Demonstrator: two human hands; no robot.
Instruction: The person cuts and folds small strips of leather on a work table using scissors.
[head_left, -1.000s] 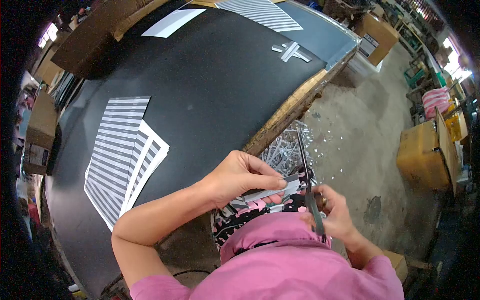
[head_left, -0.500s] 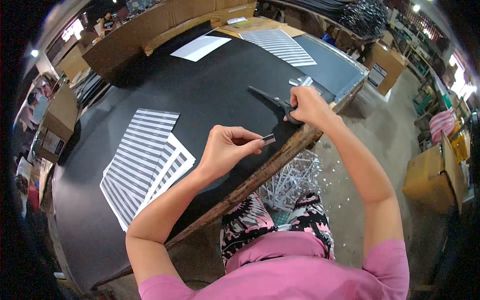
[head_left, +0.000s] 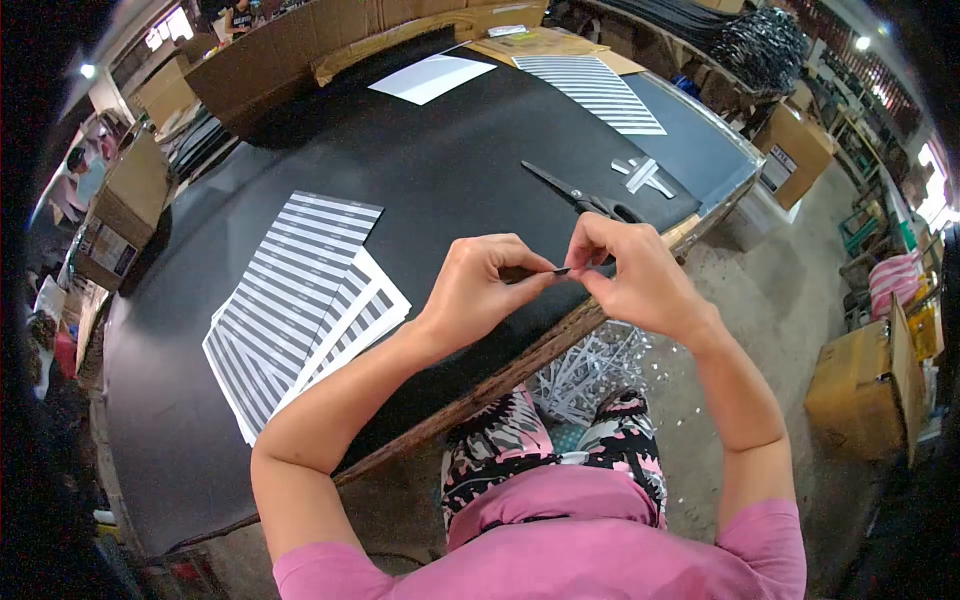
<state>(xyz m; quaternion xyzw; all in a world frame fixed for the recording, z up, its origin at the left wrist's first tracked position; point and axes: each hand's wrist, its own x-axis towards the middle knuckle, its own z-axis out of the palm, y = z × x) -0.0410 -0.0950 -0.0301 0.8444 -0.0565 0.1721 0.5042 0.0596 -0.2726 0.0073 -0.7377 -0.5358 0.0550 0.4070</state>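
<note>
Between the fingertips of my left hand (head_left: 480, 285) is a small dark strip (head_left: 562, 271), over the table's front edge. My right hand (head_left: 630, 270) pinches at the strip's other end, its fingertips almost touching those of the left. Black scissors (head_left: 575, 195) lie on the black table (head_left: 440, 160) just behind my right hand, blades pointing back and left. Cut striped pieces (head_left: 645, 178) rest in a small pile right of the scissors. Striped sheets (head_left: 300, 290) lie fanned and overlapping at the left.
At the back are a white sheet (head_left: 432, 78) and another striped sheet (head_left: 592, 92). Paper scraps (head_left: 590, 370) fill a container below the front edge. Cardboard boxes (head_left: 865, 385) stand on the floor at right. A person (head_left: 238, 18) is at the far back left.
My right hand has let go of the scissors, which now lie on the table, and has moved left to the strip. The view has shifted slightly.
</note>
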